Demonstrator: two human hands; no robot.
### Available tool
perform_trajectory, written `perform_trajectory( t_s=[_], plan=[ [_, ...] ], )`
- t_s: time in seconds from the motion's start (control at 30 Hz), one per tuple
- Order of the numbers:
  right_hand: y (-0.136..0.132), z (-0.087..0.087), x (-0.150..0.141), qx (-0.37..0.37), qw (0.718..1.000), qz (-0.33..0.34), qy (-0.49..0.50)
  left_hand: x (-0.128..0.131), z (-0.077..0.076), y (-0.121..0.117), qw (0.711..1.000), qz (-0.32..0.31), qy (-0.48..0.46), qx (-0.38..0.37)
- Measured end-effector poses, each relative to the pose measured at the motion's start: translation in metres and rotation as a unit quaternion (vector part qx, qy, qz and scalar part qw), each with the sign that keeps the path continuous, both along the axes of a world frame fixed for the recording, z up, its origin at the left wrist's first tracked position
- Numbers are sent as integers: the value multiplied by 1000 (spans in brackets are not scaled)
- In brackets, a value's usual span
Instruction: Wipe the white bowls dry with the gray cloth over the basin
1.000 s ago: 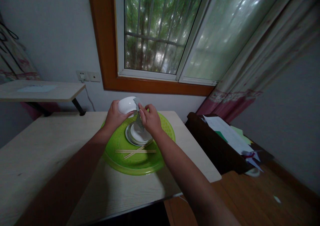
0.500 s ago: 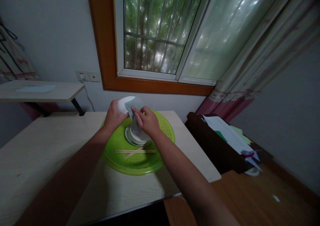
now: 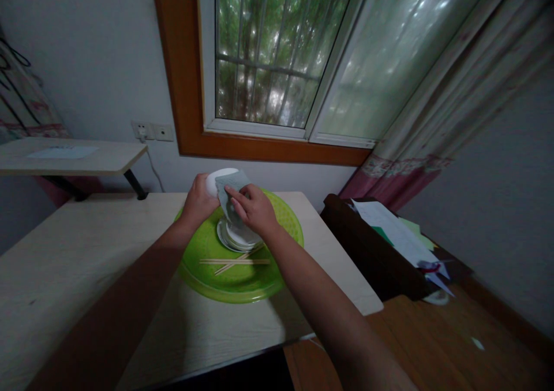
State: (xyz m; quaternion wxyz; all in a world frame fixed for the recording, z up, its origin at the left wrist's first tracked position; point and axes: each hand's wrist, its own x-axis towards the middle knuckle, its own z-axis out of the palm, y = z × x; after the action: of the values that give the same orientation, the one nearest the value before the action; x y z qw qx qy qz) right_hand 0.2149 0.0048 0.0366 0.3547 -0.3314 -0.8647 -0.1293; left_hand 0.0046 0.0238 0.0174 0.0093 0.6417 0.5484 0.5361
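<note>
Here, white bowl [image 3: 212, 184] in left grip [image 3: 199, 201], cloth [image 3: 231, 182] in right grip [image 3: 256, 209].

L hand [image 3: 199, 201] grips bowl [image 3: 212, 184]; R hand [image 3: 257, 209] w/ cloth [image 3: 234, 182] agst it

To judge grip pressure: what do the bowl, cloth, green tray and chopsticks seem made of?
Bowl: smooth, white, likely glazed ceramic, though plastic is possible.
Cloth: probably fabric, matte, hanging limp.
Green tray: likely plastic, with a faintly shiny, evenly coloured rim.
Chopsticks: pale tan, slim, wood or bamboo; can't tell which.
</note>
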Motion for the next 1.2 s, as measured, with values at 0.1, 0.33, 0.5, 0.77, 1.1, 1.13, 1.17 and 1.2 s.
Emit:
perform_trajectory(
  t_s=[0.1, 0.33, 0.5, 0.77, 1.1, 1.13, 1.17, 1.2],
  plan=[
    [-2, 2, 1, 5, 998, -43, 36, 1, -1, -1, 1000, -11, 14, 0],
    [7, -1, 3, -41, 993, -50, 96, 4, 2, -6, 998, -37, 45, 31],
    [10, -5, 2, -65, 990, -5, 127, 2, 1, -5, 996, -44, 62, 35],
    [2, 4, -1, -43, 993, 75, 86, 1, -3, -1, 989, -87, 113, 45],
    [18, -8, 9, -162, 965, 83, 192, 1, -5, -4, 985, -109, 131, 16],
    [18, -8, 10, -168, 963, 82, 196, 1, -5, -4, 984, -112, 134, 15],
    [17, -8, 10, -170, 961, 83, 201, 0, -6, -4, 984, -115, 137, 14],
    [17, -7, 11, -169, 960, 86, 207, 0, -6, -3, 983, -119, 140, 13]
  ],
)
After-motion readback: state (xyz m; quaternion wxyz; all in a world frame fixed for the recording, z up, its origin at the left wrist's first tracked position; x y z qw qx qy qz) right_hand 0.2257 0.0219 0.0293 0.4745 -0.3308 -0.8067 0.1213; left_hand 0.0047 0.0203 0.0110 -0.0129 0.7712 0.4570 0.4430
